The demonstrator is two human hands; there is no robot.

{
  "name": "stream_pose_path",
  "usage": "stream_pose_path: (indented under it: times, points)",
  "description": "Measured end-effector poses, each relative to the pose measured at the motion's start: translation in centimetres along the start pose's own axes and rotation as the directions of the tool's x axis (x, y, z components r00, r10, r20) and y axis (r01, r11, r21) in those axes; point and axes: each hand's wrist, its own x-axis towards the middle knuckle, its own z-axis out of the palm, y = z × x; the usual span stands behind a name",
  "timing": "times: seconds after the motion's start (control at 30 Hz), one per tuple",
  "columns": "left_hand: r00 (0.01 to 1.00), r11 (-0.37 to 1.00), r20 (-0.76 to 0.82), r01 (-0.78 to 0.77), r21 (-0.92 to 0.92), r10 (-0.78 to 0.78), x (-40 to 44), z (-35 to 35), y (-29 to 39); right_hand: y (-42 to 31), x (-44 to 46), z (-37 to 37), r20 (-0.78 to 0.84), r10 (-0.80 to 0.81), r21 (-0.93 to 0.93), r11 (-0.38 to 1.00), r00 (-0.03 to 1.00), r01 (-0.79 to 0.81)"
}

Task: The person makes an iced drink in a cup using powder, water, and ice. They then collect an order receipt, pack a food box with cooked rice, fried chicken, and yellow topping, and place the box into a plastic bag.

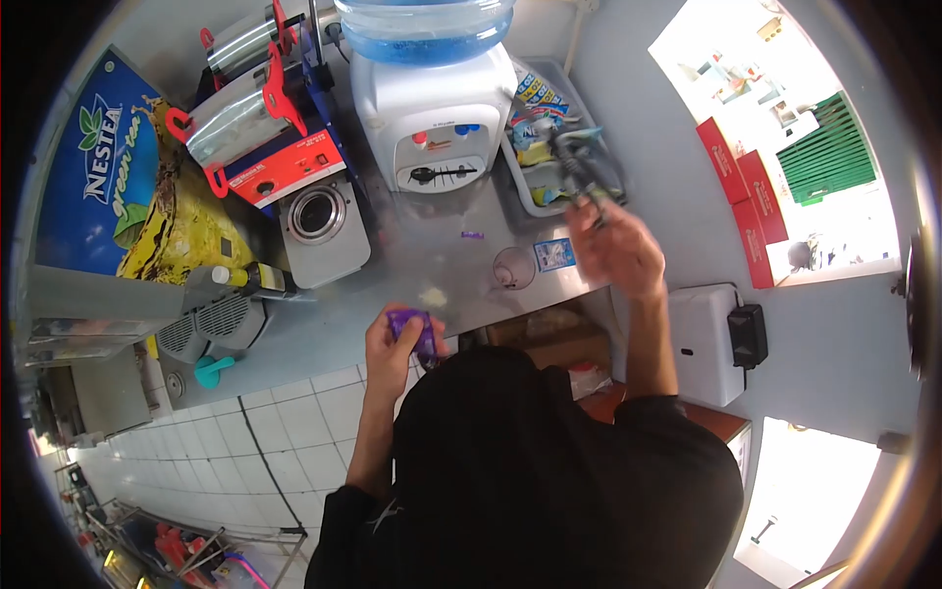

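Observation:
My left hand [394, 344] is closed round a purple packet [417, 332] at the counter's front edge, thumb on top. Raised at the right, my right hand [618, 250] is closed on dark scissors [579, 167], which are smeared by motion and overlap the edge of a grey bin [535, 201] of packets. Between my hands, a clear cup [513, 268] is on the metal counter [392, 250], beside a blue sachet [555, 254]. A small purple scrap [472, 235] lies farther back. Some pale powder [432, 295] is spilled near the purple packet.
A water dispenser [432, 108] stands at the back. To its left are a red sealing machine [285, 169] with metal cylinders, a grey appliance [324, 231], a dark bottle [257, 278] and a teal scoop [212, 370]. A white box [702, 344] hangs at the right.

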Motion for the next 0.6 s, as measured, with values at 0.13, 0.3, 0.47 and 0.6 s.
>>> stream_pose_path:
  times: [0.13,0.3,0.47,0.6]
  points:
    - [0.982,0.99,0.151,-0.096,-0.1,0.111,2.7,2.4,1.3,7.2,-1.6,4.9,0.383,0.322,0.569,0.657,0.866,-0.495]
    - [0.97,0.982,0.184,-0.135,-0.133,0.159,2.4,1.6,2.0,11.5,-2.4,8.3,0.311,0.351,0.352,0.821,0.883,-0.45]
    - [0.985,0.992,0.143,-0.081,-0.092,0.094,0.4,1.3,1.9,13.3,-2.9,8.1,0.444,0.363,0.181,0.859,0.819,-0.478]
    - [0.998,0.995,0.065,-0.013,-0.1,0.019,-1.3,1.4,1.5,8.7,-2.8,9.1,0.615,0.416,-0.439,0.886,0.67,-0.148]
